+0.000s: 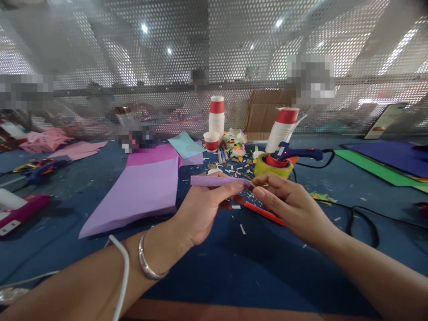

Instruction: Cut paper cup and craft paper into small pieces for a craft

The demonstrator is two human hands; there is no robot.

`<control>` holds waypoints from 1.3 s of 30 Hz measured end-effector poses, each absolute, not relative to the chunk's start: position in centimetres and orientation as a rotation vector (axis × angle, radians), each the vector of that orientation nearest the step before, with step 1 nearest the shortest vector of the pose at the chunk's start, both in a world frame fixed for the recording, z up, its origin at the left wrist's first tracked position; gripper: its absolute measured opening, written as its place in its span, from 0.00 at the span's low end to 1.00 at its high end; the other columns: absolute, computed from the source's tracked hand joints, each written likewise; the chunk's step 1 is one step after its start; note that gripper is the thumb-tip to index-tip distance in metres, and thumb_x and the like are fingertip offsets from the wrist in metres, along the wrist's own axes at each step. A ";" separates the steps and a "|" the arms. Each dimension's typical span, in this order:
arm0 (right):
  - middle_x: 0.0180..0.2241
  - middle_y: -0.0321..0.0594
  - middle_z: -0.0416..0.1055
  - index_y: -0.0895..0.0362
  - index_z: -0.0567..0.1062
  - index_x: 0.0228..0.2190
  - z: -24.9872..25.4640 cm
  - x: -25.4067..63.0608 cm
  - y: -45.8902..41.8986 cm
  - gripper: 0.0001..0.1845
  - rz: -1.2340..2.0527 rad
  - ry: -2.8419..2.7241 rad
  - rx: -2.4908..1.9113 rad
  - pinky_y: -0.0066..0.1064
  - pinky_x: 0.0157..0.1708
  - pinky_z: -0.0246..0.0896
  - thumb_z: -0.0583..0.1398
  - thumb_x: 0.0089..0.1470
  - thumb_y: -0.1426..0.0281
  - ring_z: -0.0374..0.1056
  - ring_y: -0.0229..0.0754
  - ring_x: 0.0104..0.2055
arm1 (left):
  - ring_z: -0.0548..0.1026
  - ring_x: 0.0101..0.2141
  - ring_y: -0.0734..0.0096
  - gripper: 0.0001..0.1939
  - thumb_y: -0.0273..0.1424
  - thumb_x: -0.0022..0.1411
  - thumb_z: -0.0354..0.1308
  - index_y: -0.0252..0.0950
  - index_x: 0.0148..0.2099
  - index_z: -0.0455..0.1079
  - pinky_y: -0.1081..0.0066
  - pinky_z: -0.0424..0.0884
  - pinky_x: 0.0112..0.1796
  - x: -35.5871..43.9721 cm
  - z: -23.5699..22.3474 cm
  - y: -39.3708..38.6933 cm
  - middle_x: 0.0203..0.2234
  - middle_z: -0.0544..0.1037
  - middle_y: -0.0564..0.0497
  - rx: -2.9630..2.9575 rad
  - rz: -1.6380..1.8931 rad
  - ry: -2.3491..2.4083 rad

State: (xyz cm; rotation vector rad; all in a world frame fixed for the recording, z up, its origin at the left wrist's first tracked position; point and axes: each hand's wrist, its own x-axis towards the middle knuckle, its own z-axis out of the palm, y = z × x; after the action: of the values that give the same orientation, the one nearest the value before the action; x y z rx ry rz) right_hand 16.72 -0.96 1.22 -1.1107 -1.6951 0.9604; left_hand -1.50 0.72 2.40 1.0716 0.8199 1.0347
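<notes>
My left hand (pixel 202 211) grips a folded strip of purple paper (pixel 210 181), thumb on top and fingers beneath. The fingertips of my right hand (pixel 296 203) pinch the strip's right end, partly hiding it. Under my hands lies a red-orange stick (pixel 265 214), its right end covered by my right hand. A large sheet of lilac paper (pixel 140 191) spreads to the left of my left hand. Just beyond my right hand, a blue glue gun (pixel 301 154) rests on a roll of yellow tape (pixel 272 168).
Stacked paper cups (pixel 216 122) stand at the back, with another leaning stack (pixel 282 129) to the right. Paper scraps (pixel 236 138) litter the middle. Green paper (pixel 371 167) lies at right, a magenta power strip (pixel 28 211) at left. A black cable (pixel 363 211) curls beside my right forearm.
</notes>
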 end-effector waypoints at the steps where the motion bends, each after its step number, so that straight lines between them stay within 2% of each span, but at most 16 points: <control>1: 0.22 0.31 0.63 0.56 0.71 0.37 1.2 16.7 -1.0 0.18 0.949 -1.714 -1.118 0.26 0.20 0.47 0.59 0.59 0.53 0.54 0.33 0.21 | 0.74 0.28 0.74 0.05 0.32 0.54 0.68 0.36 0.31 0.77 0.73 0.59 0.27 -1.5 2.4 0.7 0.26 0.75 0.53 1.078 1.031 0.812; 3: 0.22 0.30 0.63 0.56 0.71 0.40 1.2 16.7 -1.1 0.16 0.922 -1.752 -1.127 0.26 0.20 0.47 0.59 0.61 0.55 0.54 0.33 0.21 | 0.74 0.27 0.74 0.05 0.32 0.55 0.67 0.35 0.31 0.76 0.73 0.60 0.27 -1.5 2.5 0.6 0.25 0.74 0.54 1.101 1.028 0.801; 9: 0.19 0.28 0.59 0.55 0.71 0.38 1.4 16.9 -1.4 0.16 0.870 -1.785 -1.108 0.27 0.19 0.45 0.57 0.63 0.55 0.51 0.33 0.19 | 0.73 0.27 0.75 0.07 0.32 0.55 0.68 0.35 0.29 0.75 0.73 0.60 0.26 -1.2 2.8 0.4 0.24 0.73 0.54 1.188 1.056 0.820; 20: 0.21 0.28 0.55 0.56 0.69 0.35 0.7 17.0 -1.1 0.20 1.048 -1.617 -1.014 0.27 0.17 0.36 0.58 0.60 0.51 0.43 0.31 0.19 | 0.66 0.24 0.75 0.09 0.35 0.52 0.70 0.37 0.26 0.74 0.71 0.54 0.25 -1.2 2.4 0.6 0.21 0.71 0.54 1.138 1.042 0.850; 24: 0.20 0.27 0.54 0.56 0.69 0.34 1.0 16.8 -1.1 0.19 1.067 -1.634 -1.010 0.26 0.17 0.39 0.59 0.59 0.51 0.44 0.31 0.19 | 0.66 0.24 0.74 0.10 0.35 0.53 0.68 0.36 0.27 0.73 0.70 0.55 0.26 -1.2 2.4 0.5 0.21 0.71 0.54 1.200 1.013 0.841; 30: 0.24 0.33 0.63 0.55 0.70 0.29 1.5 16.4 -1.2 0.19 0.994 -1.696 -1.063 0.26 0.22 0.53 0.63 0.55 0.52 0.56 0.35 0.24 | 0.66 0.23 0.75 0.08 0.33 0.56 0.64 0.36 0.28 0.71 0.71 0.57 0.25 -1.2 2.4 0.4 0.20 0.69 0.55 1.317 0.938 0.848; 34: 0.24 0.33 0.63 0.55 0.71 0.30 1.2 16.5 -1.0 0.20 1.023 -1.658 -1.092 0.27 0.23 0.54 0.64 0.54 0.51 0.56 0.35 0.25 | 0.68 0.23 0.76 0.07 0.33 0.57 0.63 0.36 0.31 0.72 0.72 0.59 0.25 -1.2 2.3 0.6 0.21 0.71 0.55 1.305 0.936 0.865; 39: 0.24 0.32 0.61 0.56 0.70 0.29 1.0 16.7 -0.9 0.18 1.038 -1.632 -1.072 0.26 0.23 0.53 0.63 0.55 0.54 0.55 0.34 0.25 | 0.70 0.25 0.76 0.07 0.34 0.57 0.66 0.37 0.35 0.74 0.72 0.62 0.26 -1.5 2.4 1.0 0.24 0.74 0.54 1.235 1.100 0.878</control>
State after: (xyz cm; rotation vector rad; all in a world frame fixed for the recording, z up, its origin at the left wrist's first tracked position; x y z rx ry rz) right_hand 16.66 -0.94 1.00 -1.0719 -1.6321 1.0380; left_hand -1.52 0.96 2.41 1.2351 0.8783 1.0998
